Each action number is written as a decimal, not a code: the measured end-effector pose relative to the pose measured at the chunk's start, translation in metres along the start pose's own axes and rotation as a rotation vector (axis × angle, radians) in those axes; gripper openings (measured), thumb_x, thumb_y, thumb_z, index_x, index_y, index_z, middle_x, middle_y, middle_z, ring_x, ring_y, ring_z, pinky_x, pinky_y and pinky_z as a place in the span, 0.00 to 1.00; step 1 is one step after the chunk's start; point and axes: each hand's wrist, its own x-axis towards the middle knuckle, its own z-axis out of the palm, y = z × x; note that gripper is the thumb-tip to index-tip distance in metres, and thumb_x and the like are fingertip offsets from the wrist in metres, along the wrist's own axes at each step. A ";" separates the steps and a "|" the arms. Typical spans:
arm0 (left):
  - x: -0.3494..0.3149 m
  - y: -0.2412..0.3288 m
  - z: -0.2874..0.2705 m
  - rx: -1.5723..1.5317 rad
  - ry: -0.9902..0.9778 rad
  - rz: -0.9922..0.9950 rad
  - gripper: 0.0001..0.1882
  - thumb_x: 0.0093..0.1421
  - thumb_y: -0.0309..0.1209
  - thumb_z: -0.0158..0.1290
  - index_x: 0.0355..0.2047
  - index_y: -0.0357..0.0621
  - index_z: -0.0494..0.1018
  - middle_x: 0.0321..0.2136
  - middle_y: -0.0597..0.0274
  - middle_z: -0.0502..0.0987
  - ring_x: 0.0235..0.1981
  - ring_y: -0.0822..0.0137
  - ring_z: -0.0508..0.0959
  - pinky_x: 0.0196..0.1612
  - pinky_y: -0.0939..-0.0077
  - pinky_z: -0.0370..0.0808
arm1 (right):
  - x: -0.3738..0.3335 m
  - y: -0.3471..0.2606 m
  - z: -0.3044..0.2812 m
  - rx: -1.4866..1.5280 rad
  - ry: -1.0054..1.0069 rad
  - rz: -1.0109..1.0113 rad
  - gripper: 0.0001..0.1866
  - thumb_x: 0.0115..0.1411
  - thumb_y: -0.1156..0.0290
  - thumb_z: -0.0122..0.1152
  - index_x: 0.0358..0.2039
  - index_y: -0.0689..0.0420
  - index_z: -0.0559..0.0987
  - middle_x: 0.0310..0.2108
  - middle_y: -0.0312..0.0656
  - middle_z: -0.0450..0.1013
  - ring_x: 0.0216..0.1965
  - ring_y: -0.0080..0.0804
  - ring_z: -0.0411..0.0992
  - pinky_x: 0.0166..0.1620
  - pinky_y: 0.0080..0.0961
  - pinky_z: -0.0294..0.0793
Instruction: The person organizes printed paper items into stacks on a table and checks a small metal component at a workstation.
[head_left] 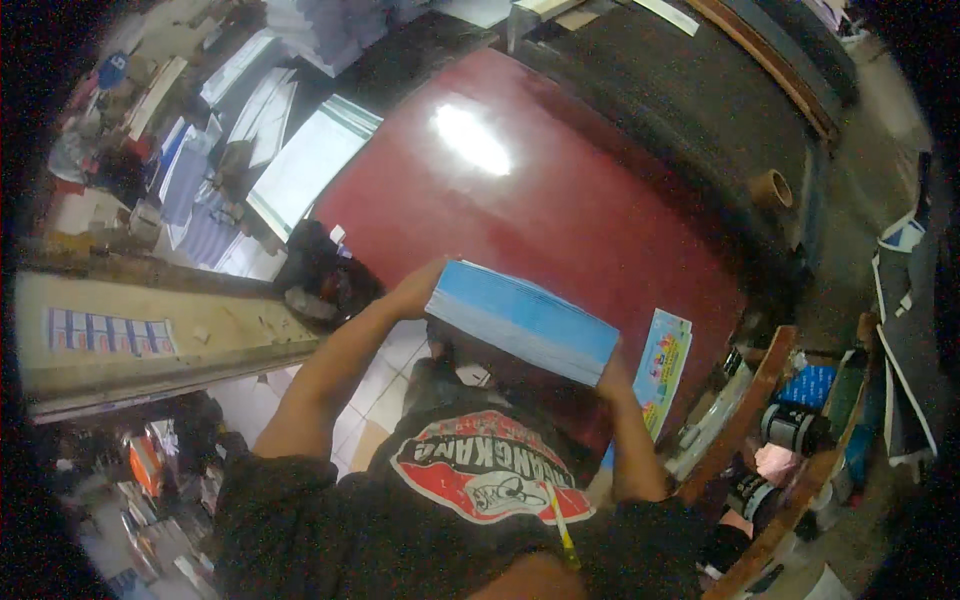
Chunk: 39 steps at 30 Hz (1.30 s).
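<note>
A thick stack of blue and white paper sheets [522, 322] is held in front of my body, over the near edge of the red tabletop [430, 210]. My left hand [420, 288] grips its left end, and my right hand [614, 375] grips its right end. The stack slants, its right end nearer to me than its left. Most of the fingers are hidden behind the paper. To the right of the stack, colourful printed sheets [664, 365] lie on the red surface, close to my right forearm.
A pile of white sheets [315, 165] lies at the table's left edge. Left of me stands a pale bench [230, 325] with a printed strip. A wooden rack [770, 420] with dark containers [795, 428] is on the right. A cardboard roll [771, 189] rests at the far right.
</note>
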 end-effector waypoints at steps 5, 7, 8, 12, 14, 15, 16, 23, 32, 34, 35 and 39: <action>0.014 0.010 0.001 0.093 -0.102 -0.135 0.32 0.50 0.38 0.58 0.56 0.47 0.62 0.53 0.48 0.68 0.53 0.52 0.70 0.53 0.64 0.67 | 0.007 0.078 0.005 0.469 -0.106 0.127 0.41 0.40 0.62 0.72 0.53 0.61 0.63 0.52 0.49 0.65 0.55 0.39 0.63 0.58 0.34 0.60; -0.011 0.013 -0.007 0.006 -0.010 -0.232 0.29 0.50 0.40 0.57 0.51 0.41 0.66 0.49 0.50 0.71 0.52 0.53 0.70 0.54 0.65 0.64 | 0.013 -0.015 -0.002 0.148 -0.061 0.187 0.38 0.41 0.62 0.72 0.52 0.61 0.66 0.51 0.49 0.66 0.54 0.39 0.64 0.57 0.33 0.62; -0.008 0.022 -0.007 0.003 -0.017 -0.228 0.29 0.50 0.40 0.57 0.51 0.41 0.66 0.49 0.50 0.71 0.52 0.53 0.70 0.54 0.65 0.64 | 0.010 -0.012 -0.005 0.146 -0.054 0.193 0.38 0.41 0.62 0.72 0.52 0.61 0.66 0.51 0.49 0.66 0.54 0.39 0.64 0.57 0.33 0.62; 0.018 -0.022 0.016 0.163 -0.026 0.072 0.28 0.52 0.39 0.55 0.52 0.42 0.66 0.51 0.48 0.69 0.52 0.52 0.69 0.55 0.64 0.63 | 0.008 0.057 0.002 0.314 -0.114 0.234 0.41 0.46 0.66 0.68 0.58 0.59 0.58 0.54 0.48 0.64 0.54 0.38 0.64 0.58 0.32 0.61; 0.020 -0.032 0.018 0.340 -0.015 0.369 0.28 0.52 0.38 0.55 0.53 0.42 0.65 0.52 0.48 0.68 0.53 0.52 0.68 0.56 0.64 0.63 | 0.015 0.052 0.007 0.659 -0.158 0.281 0.42 0.47 0.67 0.67 0.60 0.59 0.55 0.55 0.48 0.63 0.54 0.37 0.64 0.58 0.32 0.61; 0.016 -0.031 0.018 0.222 -0.085 0.214 0.24 0.54 0.38 0.53 0.50 0.43 0.68 0.50 0.49 0.70 0.49 0.52 0.71 0.53 0.64 0.66 | 0.013 0.041 0.003 0.662 -0.173 0.342 0.42 0.49 0.68 0.65 0.61 0.59 0.52 0.56 0.47 0.62 0.55 0.37 0.63 0.58 0.32 0.62; 0.014 -0.019 0.015 0.108 -0.137 0.058 0.21 0.55 0.39 0.52 0.47 0.45 0.71 0.48 0.51 0.72 0.46 0.51 0.73 0.51 0.64 0.68 | 0.020 0.021 -0.001 0.659 -0.191 0.394 0.43 0.51 0.69 0.63 0.63 0.59 0.49 0.57 0.46 0.61 0.55 0.36 0.62 0.57 0.32 0.62; -0.019 -0.080 0.042 0.329 0.237 0.067 0.31 0.49 0.41 0.57 0.52 0.41 0.66 0.53 0.47 0.66 0.54 0.50 0.66 0.56 0.61 0.63 | 0.021 0.026 -0.030 0.055 -0.206 0.047 0.26 0.53 0.71 0.56 0.52 0.62 0.66 0.47 0.50 0.70 0.45 0.44 0.71 0.49 0.34 0.69; -0.275 0.033 0.071 -0.925 0.610 -0.532 0.39 0.46 0.41 0.64 0.54 0.39 0.61 0.45 0.58 0.73 0.44 0.67 0.72 0.50 0.71 0.68 | 0.058 -0.158 0.038 0.155 -0.835 0.160 0.23 0.45 0.72 0.69 0.42 0.63 0.74 0.37 0.42 0.75 0.36 0.31 0.73 0.42 0.27 0.73; -0.343 0.017 0.109 -0.975 0.915 -0.605 0.37 0.47 0.43 0.62 0.54 0.37 0.63 0.46 0.57 0.73 0.47 0.65 0.71 0.52 0.71 0.65 | 0.061 -0.202 0.104 0.107 -1.014 0.135 0.23 0.45 0.73 0.69 0.43 0.63 0.73 0.38 0.43 0.75 0.36 0.31 0.73 0.42 0.27 0.73; -0.375 0.025 0.114 -0.982 1.000 -0.604 0.37 0.47 0.43 0.62 0.54 0.37 0.63 0.46 0.57 0.73 0.47 0.65 0.71 0.52 0.71 0.65 | 0.047 -0.241 0.137 0.086 -1.079 0.153 0.24 0.46 0.73 0.69 0.45 0.63 0.73 0.39 0.43 0.75 0.37 0.31 0.73 0.43 0.27 0.72; -0.483 0.052 0.159 -1.203 1.403 -0.492 0.31 0.49 0.39 0.62 0.49 0.36 0.67 0.41 0.57 0.76 0.42 0.68 0.75 0.46 0.73 0.72 | 0.030 -0.300 0.282 -0.113 -1.524 -0.110 0.21 0.51 0.74 0.64 0.46 0.66 0.71 0.38 0.44 0.74 0.38 0.28 0.72 0.41 0.24 0.72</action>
